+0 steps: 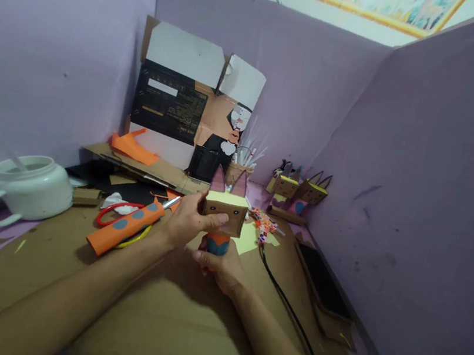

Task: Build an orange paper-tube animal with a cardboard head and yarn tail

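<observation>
A small cardboard cat figure is held upright above the cardboard sheet, its face toward me. It has a box-shaped head, pointed brownish ears, drawn eyes, and an orange body with a blue patch. My left hand grips the left side of the head, thumb lying across the face. Lower down, my right hand wraps around the body and hides its lower part. Left of my hands lies an orange paper roll with grey-blue dots, partly covering red-handled scissors and something yellow.
A white mug-like pot stands at far left. A flattened printed box leans on the back wall beside a cup of white sticks. Two similar cat figures, a patterned glue-gun-like tool, its black cord and a phone-like slab lie right.
</observation>
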The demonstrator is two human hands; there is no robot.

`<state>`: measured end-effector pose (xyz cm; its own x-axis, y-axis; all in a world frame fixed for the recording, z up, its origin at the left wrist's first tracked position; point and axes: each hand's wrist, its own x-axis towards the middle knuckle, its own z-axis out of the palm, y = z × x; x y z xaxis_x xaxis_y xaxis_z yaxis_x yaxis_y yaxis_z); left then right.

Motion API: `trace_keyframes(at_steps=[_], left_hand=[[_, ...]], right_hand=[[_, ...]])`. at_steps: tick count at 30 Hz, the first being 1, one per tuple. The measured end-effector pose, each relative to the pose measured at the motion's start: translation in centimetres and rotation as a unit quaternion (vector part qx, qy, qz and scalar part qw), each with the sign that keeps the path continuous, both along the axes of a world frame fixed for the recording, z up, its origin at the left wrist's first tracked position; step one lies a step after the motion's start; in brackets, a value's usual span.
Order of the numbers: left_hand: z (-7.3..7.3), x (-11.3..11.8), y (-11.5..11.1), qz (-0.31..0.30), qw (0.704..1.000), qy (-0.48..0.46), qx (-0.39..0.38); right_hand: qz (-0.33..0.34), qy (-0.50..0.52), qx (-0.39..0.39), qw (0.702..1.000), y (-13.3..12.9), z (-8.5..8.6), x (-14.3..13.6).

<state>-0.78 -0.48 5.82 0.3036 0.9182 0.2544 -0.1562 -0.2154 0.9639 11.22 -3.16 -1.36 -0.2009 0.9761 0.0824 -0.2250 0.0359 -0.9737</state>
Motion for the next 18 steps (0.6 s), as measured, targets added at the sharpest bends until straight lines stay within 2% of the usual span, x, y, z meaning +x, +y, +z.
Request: trace_keyframes(at_steps=[3,6,8,10,13,18], left_hand=[[-0.1,0.1,0.0,-0.03,0.999,-0.029,0.009],[-0.5,0.2,0.4,-0.112,0.991,-0.064,0.023],[-1.0,0.3,0.7,-0.158,0.987,-0.039,0.003],[-1.6,0.3,1.1,-0.146,0.989,0.003,-0.028],[-2.4,0.6,1.3,-0.075,0.996,0.019,-0.038],[-2.7,1.3,0.4,-0.115,0.991,0.044,-0.052]], right_hand=[[0.003,0.018,-0.004,1.0,0.1,0.6,0.2],[0.022,0.084,-0.015,0.996,0.2,1.6,0.6],[0.042,0.11,-0.02,0.993,0.2,2.2,1.0],[0.059,0.109,-0.026,0.992,0.4,2.4,1.4],[0.063,0.112,-0.029,0.991,0.7,2.2,1.7],[0.071,0.131,-0.033,0.988,0.8,1.7,1.7]])
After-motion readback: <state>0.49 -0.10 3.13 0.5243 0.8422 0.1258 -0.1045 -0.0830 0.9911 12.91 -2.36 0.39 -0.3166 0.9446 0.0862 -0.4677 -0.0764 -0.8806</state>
